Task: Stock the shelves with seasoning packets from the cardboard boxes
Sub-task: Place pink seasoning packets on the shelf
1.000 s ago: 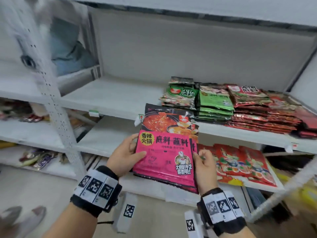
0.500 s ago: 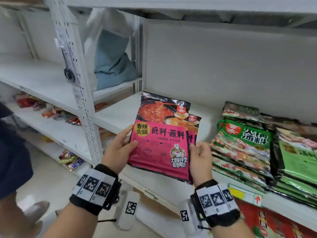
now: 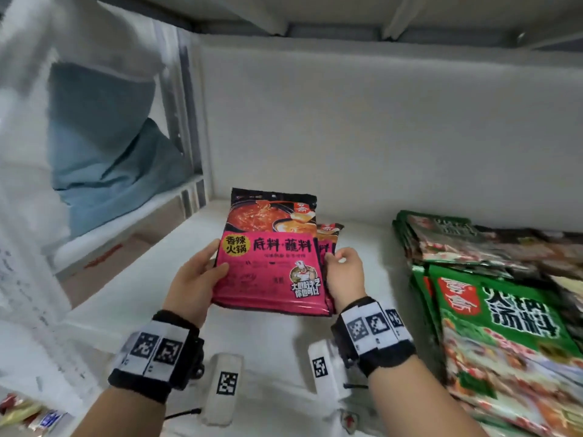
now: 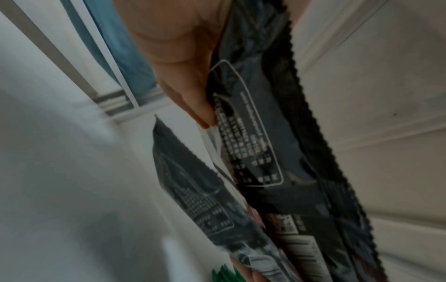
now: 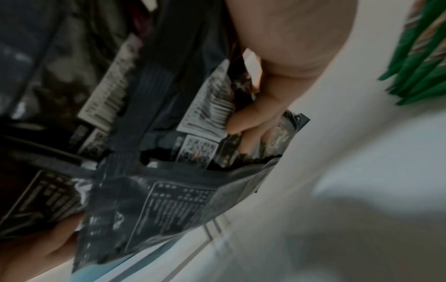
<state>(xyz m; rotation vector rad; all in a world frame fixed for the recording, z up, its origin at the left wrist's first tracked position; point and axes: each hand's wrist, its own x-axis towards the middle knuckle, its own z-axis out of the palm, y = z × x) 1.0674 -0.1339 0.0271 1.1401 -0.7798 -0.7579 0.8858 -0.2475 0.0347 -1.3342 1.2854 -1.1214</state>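
Note:
I hold a stack of pink-and-black hot pot seasoning packets [image 3: 271, 257] between both hands, just above the white shelf [image 3: 362, 247]. My left hand [image 3: 197, 272] grips the stack's left edge, thumb on the front. My right hand [image 3: 342, 272] grips the right edge, where a second packet [image 3: 328, 234] peeks out behind. The left wrist view has my fingers [image 4: 190, 95] under the packets' black printed backs [image 4: 253, 133]. In the right wrist view my fingers [image 5: 253, 118] curl against the packets' backs [image 5: 169, 190], beside a barcode.
Stacks of green seasoning packets [image 3: 498, 326] and darker ones [image 3: 457, 238] fill the right side of the shelf. The shelf's white back wall [image 3: 378, 127] stands behind. A blue cloth [image 3: 107, 146] and a white upright [image 3: 28, 247] are at left. More packets [image 3: 22, 411] lie on a lower shelf.
My hands have carried the stack up and forward over the shelf, left of the green packets. The view has moved closer to the shelf.

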